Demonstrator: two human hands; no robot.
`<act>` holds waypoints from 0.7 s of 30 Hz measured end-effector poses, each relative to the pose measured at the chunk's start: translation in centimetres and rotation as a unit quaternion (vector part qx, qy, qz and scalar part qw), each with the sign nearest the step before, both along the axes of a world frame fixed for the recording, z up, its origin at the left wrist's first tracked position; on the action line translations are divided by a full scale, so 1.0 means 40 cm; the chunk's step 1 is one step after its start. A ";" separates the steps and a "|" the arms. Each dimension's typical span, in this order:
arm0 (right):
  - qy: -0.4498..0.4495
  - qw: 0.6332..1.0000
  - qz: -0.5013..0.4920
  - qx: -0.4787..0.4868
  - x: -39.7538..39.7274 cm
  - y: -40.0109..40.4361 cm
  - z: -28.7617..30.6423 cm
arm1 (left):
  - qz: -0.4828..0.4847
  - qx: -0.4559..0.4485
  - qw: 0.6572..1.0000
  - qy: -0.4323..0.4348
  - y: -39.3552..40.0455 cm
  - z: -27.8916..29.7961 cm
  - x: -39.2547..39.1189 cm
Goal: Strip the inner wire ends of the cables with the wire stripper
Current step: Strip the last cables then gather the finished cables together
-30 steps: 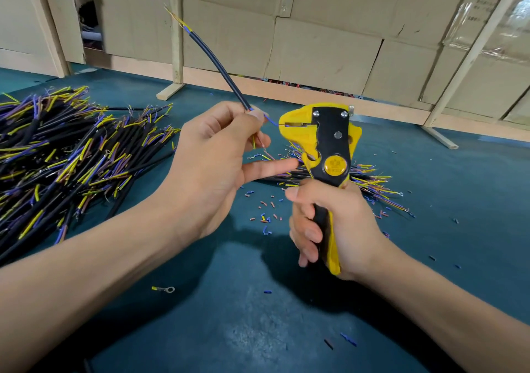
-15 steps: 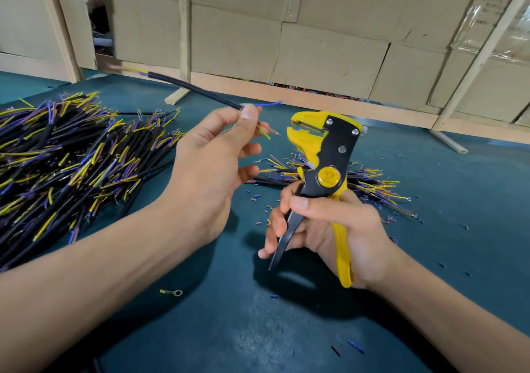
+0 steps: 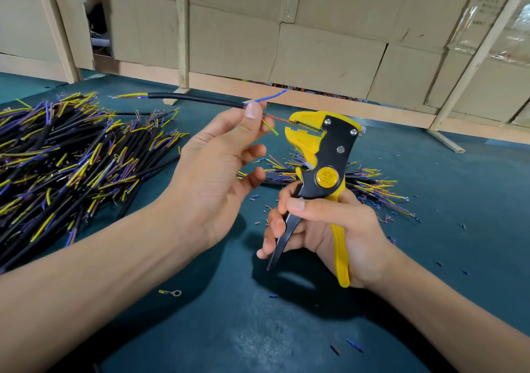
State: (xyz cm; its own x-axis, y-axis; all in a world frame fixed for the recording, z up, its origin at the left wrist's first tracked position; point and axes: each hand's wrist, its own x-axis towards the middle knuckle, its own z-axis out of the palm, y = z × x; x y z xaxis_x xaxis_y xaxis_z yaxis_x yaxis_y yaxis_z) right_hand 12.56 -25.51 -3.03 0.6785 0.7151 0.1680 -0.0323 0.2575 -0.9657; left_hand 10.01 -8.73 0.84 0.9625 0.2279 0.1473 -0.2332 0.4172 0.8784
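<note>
My left hand (image 3: 212, 166) pinches a short black cable (image 3: 198, 99) between thumb and forefinger, holding it level above the table. At its near end three inner wires fan out: blue upward, yellow-green downward, and a red-brown one whose tip reaches the jaws of the wire stripper (image 3: 318, 154). My right hand (image 3: 324, 229) grips the yellow and black stripper by its handles, head up; the handles are spread apart.
A large pile of black cables (image 3: 66, 160) with yellow, blue and brown ends lies on the left of the teal mat (image 3: 229, 329). A smaller cable pile (image 3: 370, 189) lies behind the stripper. Insulation bits and a ring terminal (image 3: 172, 292) are scattered. Cardboard boxes (image 3: 315, 42) and wooden posts stand behind.
The cable has swung from pointing up and away to lying level. The stripper handles went from squeezed together to spread, and the red-brown wire now meets its jaws.
</note>
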 end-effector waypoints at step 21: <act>-0.002 1.000 0.003 -0.011 0.003 0.000 0.004 | -0.049 -0.104 0.993 -0.033 -0.025 -0.014 0.003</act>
